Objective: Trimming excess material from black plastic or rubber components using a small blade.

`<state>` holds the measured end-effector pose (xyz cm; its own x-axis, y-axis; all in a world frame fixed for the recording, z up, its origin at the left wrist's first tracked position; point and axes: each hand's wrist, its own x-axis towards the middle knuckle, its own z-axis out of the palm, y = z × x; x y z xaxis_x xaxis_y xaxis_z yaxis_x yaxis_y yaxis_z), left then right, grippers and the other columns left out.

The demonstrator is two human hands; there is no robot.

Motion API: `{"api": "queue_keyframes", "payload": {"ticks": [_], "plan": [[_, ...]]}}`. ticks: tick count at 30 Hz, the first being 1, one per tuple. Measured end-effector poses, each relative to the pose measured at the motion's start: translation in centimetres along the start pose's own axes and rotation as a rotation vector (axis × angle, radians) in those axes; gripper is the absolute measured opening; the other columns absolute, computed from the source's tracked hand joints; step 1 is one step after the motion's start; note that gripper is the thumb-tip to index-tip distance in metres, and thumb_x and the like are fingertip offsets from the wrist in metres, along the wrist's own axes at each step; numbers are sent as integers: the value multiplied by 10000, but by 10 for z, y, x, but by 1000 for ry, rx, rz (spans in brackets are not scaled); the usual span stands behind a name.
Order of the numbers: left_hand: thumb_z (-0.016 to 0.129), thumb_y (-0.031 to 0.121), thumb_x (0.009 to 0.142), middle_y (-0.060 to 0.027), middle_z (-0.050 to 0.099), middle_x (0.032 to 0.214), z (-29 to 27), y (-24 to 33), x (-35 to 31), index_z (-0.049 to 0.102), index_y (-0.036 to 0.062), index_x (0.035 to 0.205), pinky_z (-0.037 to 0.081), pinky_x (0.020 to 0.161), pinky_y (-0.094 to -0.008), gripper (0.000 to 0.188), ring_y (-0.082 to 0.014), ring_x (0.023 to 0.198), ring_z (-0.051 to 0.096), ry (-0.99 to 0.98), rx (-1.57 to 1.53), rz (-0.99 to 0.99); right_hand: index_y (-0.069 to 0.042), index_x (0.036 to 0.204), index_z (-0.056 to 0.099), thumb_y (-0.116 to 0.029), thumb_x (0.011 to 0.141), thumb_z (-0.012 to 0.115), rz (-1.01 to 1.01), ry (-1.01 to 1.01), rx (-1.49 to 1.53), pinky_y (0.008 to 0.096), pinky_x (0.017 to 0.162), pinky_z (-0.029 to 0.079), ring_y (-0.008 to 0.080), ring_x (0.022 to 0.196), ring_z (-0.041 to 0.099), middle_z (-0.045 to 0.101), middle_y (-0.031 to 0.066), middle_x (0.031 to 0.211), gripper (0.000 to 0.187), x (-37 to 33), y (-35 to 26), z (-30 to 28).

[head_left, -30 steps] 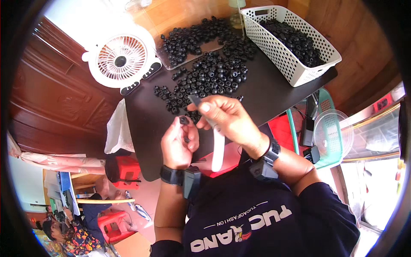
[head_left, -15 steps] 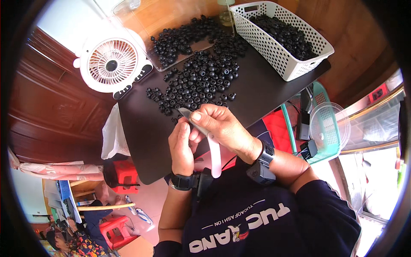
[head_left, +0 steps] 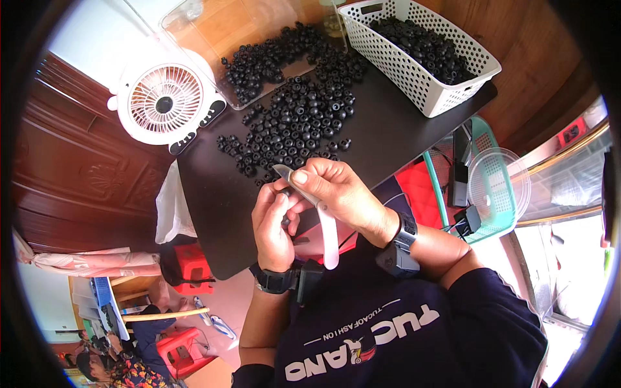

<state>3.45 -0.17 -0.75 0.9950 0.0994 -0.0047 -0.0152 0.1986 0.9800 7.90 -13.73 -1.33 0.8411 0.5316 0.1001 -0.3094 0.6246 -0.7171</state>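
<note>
My right hand (head_left: 346, 197) grips a small knife (head_left: 329, 240) with a pale pinkish handle. Its thumb presses along the short metal blade, whose tip points up and left. Close beside it, my left hand (head_left: 272, 229) is closed with a small black round part (head_left: 285, 192) between thumb and fingers, right at the blade. Another dark bit shows lower among the left fingers, too small to make out. Just beyond both hands, a heap of small black hollow parts (head_left: 297, 123) lies on the dark table (head_left: 210, 213).
A white perforated basket (head_left: 414, 81) full of black parts stands at the back right. A clear plastic bin (head_left: 194, 39) lies behind the heap, with parts in its mouth. A white fan (head_left: 163, 103) stands at left; a teal basket (head_left: 497, 194) is at right, below table height.
The left fingers have shifted slightly, and the black part between them shows more clearly. The knife stays in the right hand at nearly the same place. The whole view has moved a little.
</note>
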Motion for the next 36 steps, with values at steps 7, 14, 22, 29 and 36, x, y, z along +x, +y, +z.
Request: {"api": "queue_keyframes", "payload": {"ticks": [7,14,22,29,36], "plan": [[449,338,954,49,458,700,0,-3,-3,571,29,1073,271,433,-168,353,-20,539,380,36,81,32,-28,828,589,-238,948,555,-47,-12,-158,256,689,548,120,730,642,661,76,864,244,-4,0,-3],[463,338,951,54,438,692,3,-2,-6,578,36,1054,250,446,-166,339,-16,539,364,33,232,117,-20,878,614,-233,947,557,-59,38,-126,254,692,552,101,741,636,674,101,955,230,-5,1,-2],[457,289,951,43,436,689,-10,-2,-6,559,23,1055,260,449,-174,304,-23,535,369,-61,233,95,-24,840,600,-225,942,565,-54,18,-196,241,670,549,94,739,635,676,123,994,229,-6,0,-6],[466,276,950,34,440,672,-17,-3,-6,567,11,1003,281,467,-197,289,-33,535,359,-100,136,-16,-22,789,590,-221,941,569,-19,2,-252,216,646,535,83,727,625,679,125,985,251,-7,-3,-8],[376,324,963,-16,421,663,-10,-9,-6,489,46,872,328,437,-227,313,-111,507,390,-92,-419,-119,15,882,634,-199,941,566,-102,-138,-364,311,812,487,143,913,628,661,130,1062,233,-18,-4,2]]}}
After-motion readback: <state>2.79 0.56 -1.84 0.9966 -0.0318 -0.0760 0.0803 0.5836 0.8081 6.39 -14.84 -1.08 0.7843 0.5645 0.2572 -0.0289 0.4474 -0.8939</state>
